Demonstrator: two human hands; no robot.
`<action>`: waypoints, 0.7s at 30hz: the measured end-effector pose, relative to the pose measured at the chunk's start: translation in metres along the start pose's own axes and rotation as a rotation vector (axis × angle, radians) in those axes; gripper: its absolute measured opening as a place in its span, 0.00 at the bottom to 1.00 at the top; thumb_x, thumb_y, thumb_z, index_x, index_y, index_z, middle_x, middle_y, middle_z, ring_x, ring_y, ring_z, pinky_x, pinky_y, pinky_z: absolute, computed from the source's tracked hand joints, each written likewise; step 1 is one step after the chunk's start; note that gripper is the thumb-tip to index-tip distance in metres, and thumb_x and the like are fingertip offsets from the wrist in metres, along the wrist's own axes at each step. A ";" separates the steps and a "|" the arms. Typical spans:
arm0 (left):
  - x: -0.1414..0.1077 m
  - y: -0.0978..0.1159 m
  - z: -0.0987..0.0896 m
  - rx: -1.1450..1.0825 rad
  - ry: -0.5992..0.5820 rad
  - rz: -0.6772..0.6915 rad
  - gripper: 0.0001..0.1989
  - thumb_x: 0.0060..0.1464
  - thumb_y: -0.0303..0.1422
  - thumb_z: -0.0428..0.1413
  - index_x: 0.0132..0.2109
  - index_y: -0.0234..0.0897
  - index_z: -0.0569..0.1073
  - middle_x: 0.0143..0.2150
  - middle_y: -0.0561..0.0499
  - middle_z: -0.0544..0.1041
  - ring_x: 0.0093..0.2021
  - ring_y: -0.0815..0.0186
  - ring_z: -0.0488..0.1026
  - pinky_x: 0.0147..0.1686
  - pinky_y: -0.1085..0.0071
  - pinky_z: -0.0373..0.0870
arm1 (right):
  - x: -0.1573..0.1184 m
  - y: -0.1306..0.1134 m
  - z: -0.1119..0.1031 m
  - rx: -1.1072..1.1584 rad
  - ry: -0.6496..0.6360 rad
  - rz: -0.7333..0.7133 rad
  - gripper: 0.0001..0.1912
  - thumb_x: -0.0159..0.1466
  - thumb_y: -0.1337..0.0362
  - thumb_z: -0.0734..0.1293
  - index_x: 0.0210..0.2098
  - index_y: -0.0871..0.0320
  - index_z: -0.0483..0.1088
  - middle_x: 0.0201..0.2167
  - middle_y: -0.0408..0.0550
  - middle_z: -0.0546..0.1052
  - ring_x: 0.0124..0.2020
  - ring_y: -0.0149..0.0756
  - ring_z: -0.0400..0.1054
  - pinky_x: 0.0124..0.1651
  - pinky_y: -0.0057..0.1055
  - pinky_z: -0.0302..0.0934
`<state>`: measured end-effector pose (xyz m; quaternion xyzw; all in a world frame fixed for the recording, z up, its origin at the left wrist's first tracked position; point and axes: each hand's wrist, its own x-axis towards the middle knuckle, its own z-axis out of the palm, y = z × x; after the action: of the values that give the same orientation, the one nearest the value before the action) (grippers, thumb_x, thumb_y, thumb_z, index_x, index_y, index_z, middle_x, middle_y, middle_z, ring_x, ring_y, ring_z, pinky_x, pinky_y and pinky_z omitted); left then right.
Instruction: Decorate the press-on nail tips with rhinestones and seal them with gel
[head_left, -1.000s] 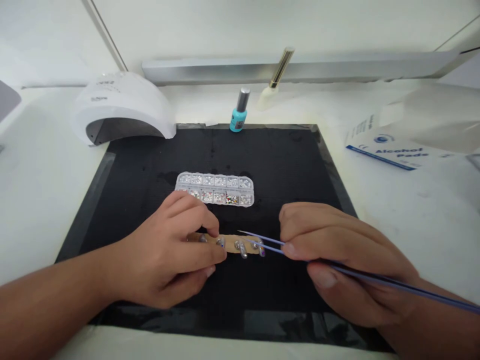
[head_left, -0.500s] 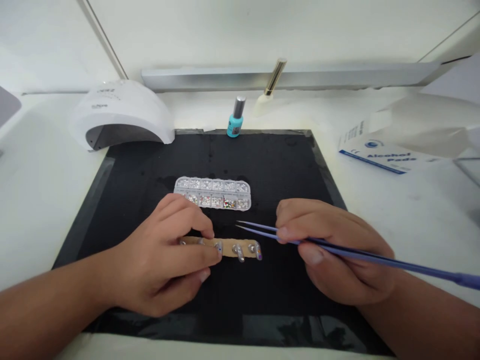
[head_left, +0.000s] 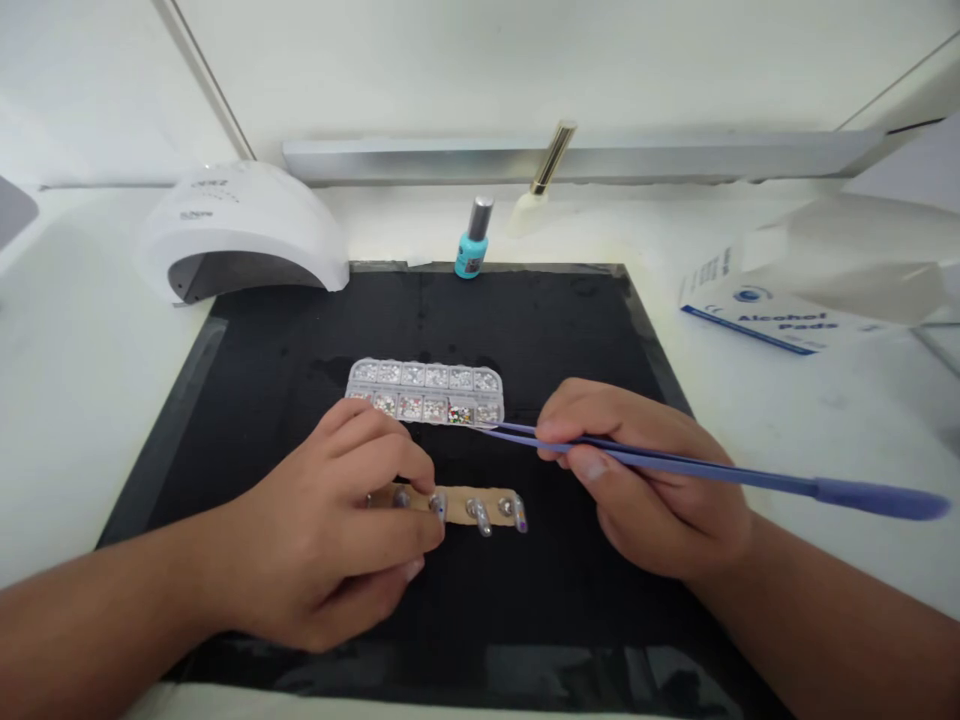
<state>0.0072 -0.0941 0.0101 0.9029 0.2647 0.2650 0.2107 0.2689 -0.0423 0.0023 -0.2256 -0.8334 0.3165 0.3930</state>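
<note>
In the head view, our black mat lies as before, open inside its 12 and 6 o'clock edges. Our left hand, at 8, is half curled; our right hand, at 3, closes round purple tweezers, their tips now up at the 5 o'clock edge of the bead box. On the central tan strip, our left pinches a silver nail.
</note>
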 end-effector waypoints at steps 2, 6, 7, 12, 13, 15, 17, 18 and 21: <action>-0.001 0.000 0.000 -0.004 -0.001 -0.001 0.09 0.55 0.23 0.54 0.44 0.34 0.73 0.43 0.45 0.70 0.42 0.58 0.65 0.42 0.54 0.60 | 0.000 0.000 0.000 0.005 -0.004 0.012 0.12 0.62 0.75 0.61 0.43 0.57 0.67 0.31 0.43 0.69 0.29 0.31 0.64 0.29 0.31 0.58; -0.001 -0.001 0.001 -0.003 0.004 0.006 0.10 0.55 0.22 0.54 0.45 0.34 0.73 0.42 0.45 0.70 0.42 0.59 0.65 0.42 0.54 0.60 | -0.001 0.001 -0.001 0.007 0.000 0.029 0.11 0.62 0.75 0.61 0.42 0.57 0.68 0.30 0.43 0.69 0.28 0.31 0.64 0.29 0.31 0.58; -0.001 -0.001 0.002 -0.001 0.004 0.004 0.11 0.55 0.22 0.54 0.45 0.34 0.74 0.43 0.45 0.70 0.42 0.59 0.66 0.42 0.54 0.60 | -0.001 0.001 -0.001 0.005 0.001 0.033 0.11 0.62 0.75 0.61 0.42 0.57 0.68 0.30 0.43 0.69 0.28 0.31 0.64 0.29 0.31 0.58; 0.001 0.000 0.001 0.011 0.001 -0.006 0.10 0.55 0.23 0.54 0.44 0.35 0.74 0.42 0.46 0.71 0.41 0.59 0.67 0.42 0.55 0.61 | 0.001 0.000 -0.001 -0.053 -0.001 0.043 0.09 0.63 0.74 0.61 0.40 0.57 0.67 0.31 0.44 0.70 0.29 0.31 0.65 0.31 0.31 0.60; 0.001 0.000 0.001 0.013 -0.004 -0.009 0.10 0.55 0.23 0.54 0.44 0.35 0.74 0.42 0.45 0.71 0.41 0.59 0.67 0.42 0.54 0.61 | 0.002 0.000 -0.001 -0.066 -0.002 0.043 0.08 0.63 0.74 0.61 0.39 0.57 0.67 0.30 0.44 0.70 0.28 0.31 0.65 0.31 0.31 0.60; 0.001 0.000 0.000 0.005 -0.007 -0.017 0.11 0.55 0.22 0.54 0.44 0.36 0.74 0.42 0.45 0.71 0.42 0.58 0.67 0.43 0.54 0.62 | 0.004 -0.001 0.000 -0.096 -0.013 0.043 0.08 0.63 0.73 0.60 0.39 0.57 0.67 0.29 0.44 0.70 0.28 0.31 0.64 0.30 0.31 0.60; -0.001 0.001 -0.001 -0.017 0.005 -0.028 0.12 0.54 0.21 0.54 0.45 0.36 0.73 0.43 0.45 0.71 0.43 0.58 0.67 0.45 0.52 0.63 | 0.005 -0.002 0.001 -0.124 -0.027 0.034 0.08 0.63 0.73 0.60 0.39 0.58 0.67 0.29 0.44 0.69 0.28 0.32 0.64 0.30 0.31 0.60; -0.003 0.001 -0.002 -0.032 0.015 -0.036 0.13 0.54 0.21 0.54 0.46 0.36 0.72 0.44 0.44 0.70 0.44 0.58 0.67 0.47 0.52 0.64 | 0.006 -0.002 0.002 -0.133 -0.030 0.023 0.08 0.64 0.73 0.60 0.39 0.58 0.67 0.28 0.44 0.69 0.28 0.32 0.64 0.30 0.31 0.60; -0.010 0.008 -0.007 -0.088 0.080 -0.106 0.16 0.53 0.21 0.55 0.48 0.36 0.70 0.47 0.44 0.68 0.49 0.57 0.66 0.52 0.53 0.66 | 0.008 -0.001 0.004 -0.149 -0.046 0.004 0.09 0.64 0.74 0.59 0.42 0.59 0.67 0.30 0.45 0.70 0.29 0.32 0.64 0.31 0.31 0.61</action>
<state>-0.0008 -0.1040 0.0156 0.8663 0.3082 0.3006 0.2533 0.2611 -0.0395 0.0048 -0.2484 -0.8631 0.2593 0.3551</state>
